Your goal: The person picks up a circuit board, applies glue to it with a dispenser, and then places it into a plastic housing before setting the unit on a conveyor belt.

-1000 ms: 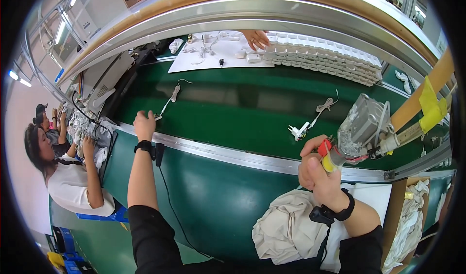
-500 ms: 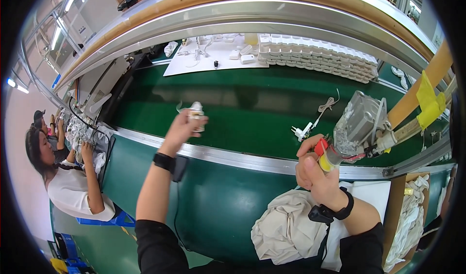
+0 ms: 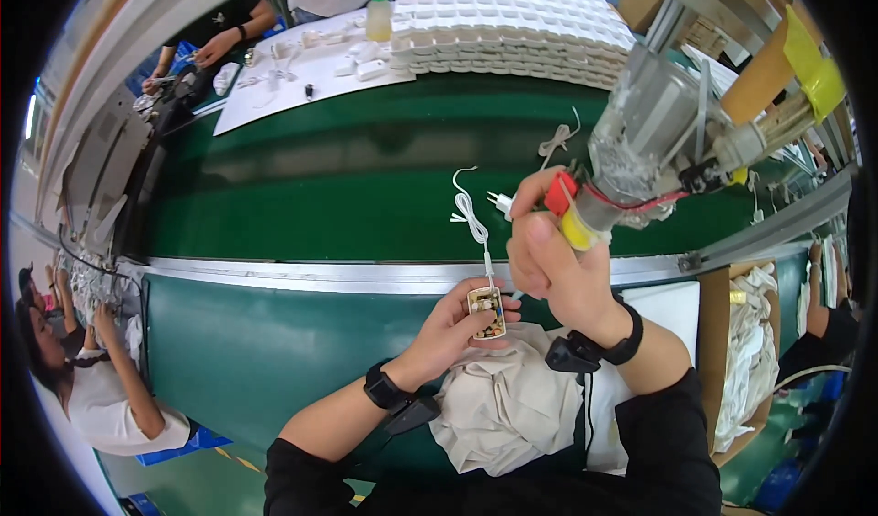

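My left hand [image 3: 455, 322] is closed around a small white charger housing [image 3: 487, 335], held open side up so its circuit board and components show. A white cord [image 3: 471, 223], coiled and tied, runs from its top end toward the belt. My right hand [image 3: 560, 274] grips a hanging tool [image 3: 645, 118] with a cloudy grey body wrapped in clear film, a red lever and a yellow-taped end. That end is above and to the right of the housing, apart from it. A bundled beige cloth [image 3: 512, 402] lies under my left hand.
Behind my right hand, another white plug [image 3: 500, 203] lies on the green belt [image 3: 329, 187]. White trays [image 3: 512, 31] are stacked beyond it, beside a white board [image 3: 247, 105]. A cardboard box [image 3: 718, 351] stands at right. Other people work at left and across.
My left hand has moved right and nearer, from over the belt to above the cloth, bringing the charger housing below the tool. The view has shifted; my right hand still grips the tool.
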Tool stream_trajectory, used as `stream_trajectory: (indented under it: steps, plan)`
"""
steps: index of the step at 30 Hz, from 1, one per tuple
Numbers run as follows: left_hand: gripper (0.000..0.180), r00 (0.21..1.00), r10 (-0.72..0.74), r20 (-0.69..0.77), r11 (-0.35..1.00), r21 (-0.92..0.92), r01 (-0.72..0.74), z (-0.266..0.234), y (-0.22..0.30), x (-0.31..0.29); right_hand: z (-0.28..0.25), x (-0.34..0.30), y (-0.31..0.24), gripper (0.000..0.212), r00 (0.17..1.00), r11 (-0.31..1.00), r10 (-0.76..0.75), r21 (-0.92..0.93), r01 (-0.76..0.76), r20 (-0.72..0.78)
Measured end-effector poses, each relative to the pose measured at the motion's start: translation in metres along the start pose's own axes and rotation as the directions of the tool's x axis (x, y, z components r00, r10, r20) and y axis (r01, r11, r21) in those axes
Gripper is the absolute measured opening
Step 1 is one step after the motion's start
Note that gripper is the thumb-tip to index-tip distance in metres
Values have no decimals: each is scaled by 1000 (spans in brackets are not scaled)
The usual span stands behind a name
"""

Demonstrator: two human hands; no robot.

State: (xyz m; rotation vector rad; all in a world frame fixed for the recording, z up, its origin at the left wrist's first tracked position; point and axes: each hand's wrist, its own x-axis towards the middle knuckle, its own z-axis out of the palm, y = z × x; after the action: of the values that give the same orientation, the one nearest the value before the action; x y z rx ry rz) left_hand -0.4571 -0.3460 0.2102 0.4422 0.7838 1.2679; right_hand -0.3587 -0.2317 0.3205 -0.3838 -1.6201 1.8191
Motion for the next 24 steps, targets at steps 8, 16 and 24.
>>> stream_trajectory:
  steps: [8, 16, 24]
  plan:
    - [38, 992, -1, 125, 998, 69, -8, 5, -6, -5, -2, -3, 15, 31, 999, 998, -31, 54, 29, 27]
    - [38, 988, 40, 151, 997, 63, -50, 3, -7, -6, 1, -4, 15, 31, 999, 999, -17, 52, 15, 41]
    - [37, 986, 33, 164, 995, 87, -48, 6, -5, -6, -1, -5, 18, 32, 998, 997, -57, 45, 56, 35]
